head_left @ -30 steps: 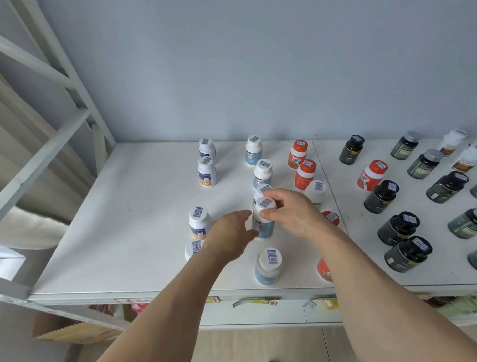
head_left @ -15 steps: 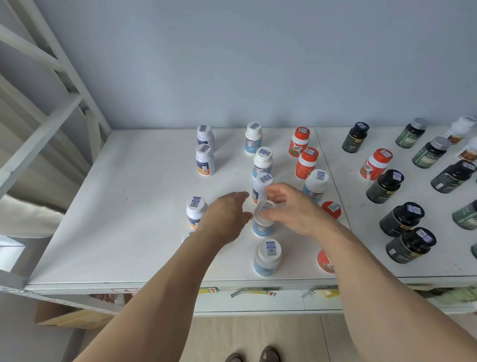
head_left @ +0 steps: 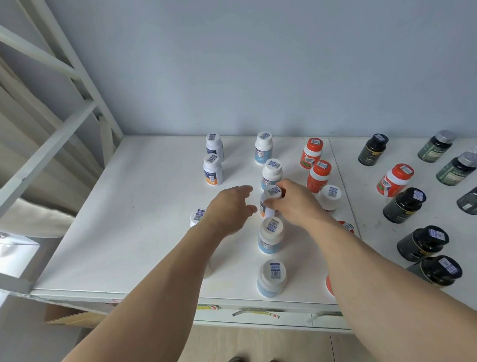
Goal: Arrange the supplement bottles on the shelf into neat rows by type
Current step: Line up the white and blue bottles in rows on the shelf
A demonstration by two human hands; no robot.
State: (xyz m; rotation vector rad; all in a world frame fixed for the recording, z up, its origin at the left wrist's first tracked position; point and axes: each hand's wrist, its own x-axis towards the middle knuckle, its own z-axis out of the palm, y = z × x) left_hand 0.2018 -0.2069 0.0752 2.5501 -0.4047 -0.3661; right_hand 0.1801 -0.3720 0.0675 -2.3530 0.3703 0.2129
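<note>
On the white shelf (head_left: 140,212), white bottles with blue labels form a column: two at the back (head_left: 263,148) (head_left: 271,174), two at the front (head_left: 270,235) (head_left: 271,278). Between them, my right hand (head_left: 296,205) grips a tilted white bottle (head_left: 269,202) that shows a little orange on its label. My left hand (head_left: 230,208) hovers just left of it, fingers apart and holding nothing. White bottles with orange labels (head_left: 212,169) (head_left: 214,147) stand at the back left. Another one (head_left: 198,216) is half hidden behind my left hand.
Red bottles (head_left: 319,176) (head_left: 312,153) (head_left: 394,179) and a white bottle (head_left: 330,198) stand right of the column. Several black and dark green bottles (head_left: 403,205) are scattered farther right. A white frame (head_left: 65,128) borders the shelf's left side. The front edge is near.
My right hand let go of a blue-labelled bottle, which now stands in the column, and moved back onto the white bottle behind it. My left hand stayed alongside.
</note>
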